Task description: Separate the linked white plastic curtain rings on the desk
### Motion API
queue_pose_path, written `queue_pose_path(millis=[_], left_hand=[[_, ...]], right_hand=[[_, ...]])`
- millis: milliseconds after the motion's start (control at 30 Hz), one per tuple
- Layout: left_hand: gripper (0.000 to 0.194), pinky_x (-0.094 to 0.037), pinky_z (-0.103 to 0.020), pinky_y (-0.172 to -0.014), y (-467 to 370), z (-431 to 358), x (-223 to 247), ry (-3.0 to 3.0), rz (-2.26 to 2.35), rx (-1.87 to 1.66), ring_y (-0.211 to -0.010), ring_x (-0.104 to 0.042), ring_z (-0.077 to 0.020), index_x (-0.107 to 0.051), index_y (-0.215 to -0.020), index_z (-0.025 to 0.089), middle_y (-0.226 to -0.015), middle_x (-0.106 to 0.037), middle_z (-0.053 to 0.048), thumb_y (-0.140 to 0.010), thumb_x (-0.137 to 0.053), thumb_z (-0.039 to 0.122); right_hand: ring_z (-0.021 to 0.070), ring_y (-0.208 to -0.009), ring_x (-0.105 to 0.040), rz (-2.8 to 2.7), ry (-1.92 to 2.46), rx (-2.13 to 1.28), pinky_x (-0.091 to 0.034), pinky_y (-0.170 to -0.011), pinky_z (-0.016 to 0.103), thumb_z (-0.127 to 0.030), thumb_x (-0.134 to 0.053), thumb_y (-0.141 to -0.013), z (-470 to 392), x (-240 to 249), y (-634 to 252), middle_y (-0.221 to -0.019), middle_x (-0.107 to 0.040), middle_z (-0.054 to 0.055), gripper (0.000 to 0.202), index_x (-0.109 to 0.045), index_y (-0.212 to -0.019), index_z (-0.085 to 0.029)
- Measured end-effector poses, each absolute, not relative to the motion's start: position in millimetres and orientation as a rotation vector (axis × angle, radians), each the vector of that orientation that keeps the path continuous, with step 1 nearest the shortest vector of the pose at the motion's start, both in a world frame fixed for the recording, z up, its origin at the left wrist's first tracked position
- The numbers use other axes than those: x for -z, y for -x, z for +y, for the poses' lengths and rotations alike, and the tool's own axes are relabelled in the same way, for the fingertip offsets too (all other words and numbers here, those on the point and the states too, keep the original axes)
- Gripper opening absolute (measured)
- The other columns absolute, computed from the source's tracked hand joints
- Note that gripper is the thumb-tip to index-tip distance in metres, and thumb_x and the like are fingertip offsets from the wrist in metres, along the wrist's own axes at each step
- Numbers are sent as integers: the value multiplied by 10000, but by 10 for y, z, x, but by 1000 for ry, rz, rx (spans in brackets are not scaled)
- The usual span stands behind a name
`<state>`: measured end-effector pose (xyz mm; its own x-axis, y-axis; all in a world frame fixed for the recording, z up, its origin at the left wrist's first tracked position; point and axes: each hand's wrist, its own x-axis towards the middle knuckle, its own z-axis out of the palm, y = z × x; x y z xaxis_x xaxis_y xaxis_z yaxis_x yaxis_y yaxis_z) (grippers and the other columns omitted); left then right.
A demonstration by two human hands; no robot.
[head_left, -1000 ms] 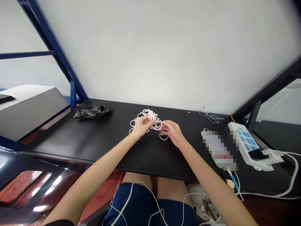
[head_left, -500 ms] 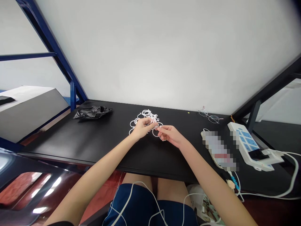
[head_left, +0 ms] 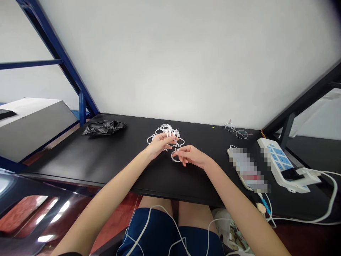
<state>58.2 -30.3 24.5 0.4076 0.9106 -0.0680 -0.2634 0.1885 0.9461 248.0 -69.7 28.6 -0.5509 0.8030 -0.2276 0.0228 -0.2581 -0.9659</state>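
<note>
A tangle of thin white rings [head_left: 165, 127], linked or heaped together, lies near the middle of the black table. My left hand [head_left: 159, 144] is closed at the front of this heap, its fingers pinching some of the white rings; what exactly sits in its grip is partly hidden. To the right and slightly nearer, my right hand [head_left: 191, 155] pinches one white ring [head_left: 173, 158] between thumb and forefinger. That ring hangs just in front of the heap, and a small gap separates the two hands.
A crumpled black plastic bag [head_left: 104, 127] lies at the left. Wire-framed glasses [head_left: 237, 131] rest at the back right. Nearer on the right are a phone [head_left: 247, 170] on a cable and a white power strip [head_left: 279, 160] with a plug in it. A pale wall [head_left: 170, 64] rises behind the table.
My right hand has come slightly nearer to me with its ring, which now stands apart from the heap. My left hand has shifted a little left, its fingers turned more over the rings.
</note>
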Motion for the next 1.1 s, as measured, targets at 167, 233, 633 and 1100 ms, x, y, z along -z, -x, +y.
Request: queue_pose_path(millis=[167, 233, 633, 1100], left_hand=[[384, -541, -251, -718, -575, -311, -260, -1103, 768, -983, -947, -666, -191, -687, -954, 149, -1024, -714, -94, -668, -822, 368], [375, -559, -283, -762, -582, -306, -259, -1089, 779, -1008, -977, -660, -205, -694, -924, 138, -1030, -711, -100, -698, -791, 421], [454, -555, -379, -890, -604, -302, -207, -1212, 813, -1048, -1090, -644, -262, -712, -1030, 163, -1140, -694, -115, -738, -734, 510], [457, -558, -353, -866, -610, -326, -238, -1314, 827, -911, -1054, -664, -263, -746, -963, 157, -1085, -713, -116, -739, -709, 554]], right_hand=[[120, -650, -697, -1107, 1017, -1822, -577, -620, 204, -328, -804, -712, -626, -294, -2557, -768, -736, 53, 251, -745, -865, -137], [142, -708, -724, -1006, 1058, -1756, -559, -566, 162, -255, -811, -700, -603, -304, -2574, -792, -753, 66, 179, -740, -824, -148], [67, -502, -610, -848, 1080, -1593, -465, -419, 142, -235, -853, -612, -603, -332, -2570, -680, -710, 5, 220, -706, -758, -161], [165, -753, -717, -947, 1056, -1399, -575, -609, 213, -307, -902, -537, -637, -341, -2554, -763, -723, 14, 337, -687, -769, -192]])
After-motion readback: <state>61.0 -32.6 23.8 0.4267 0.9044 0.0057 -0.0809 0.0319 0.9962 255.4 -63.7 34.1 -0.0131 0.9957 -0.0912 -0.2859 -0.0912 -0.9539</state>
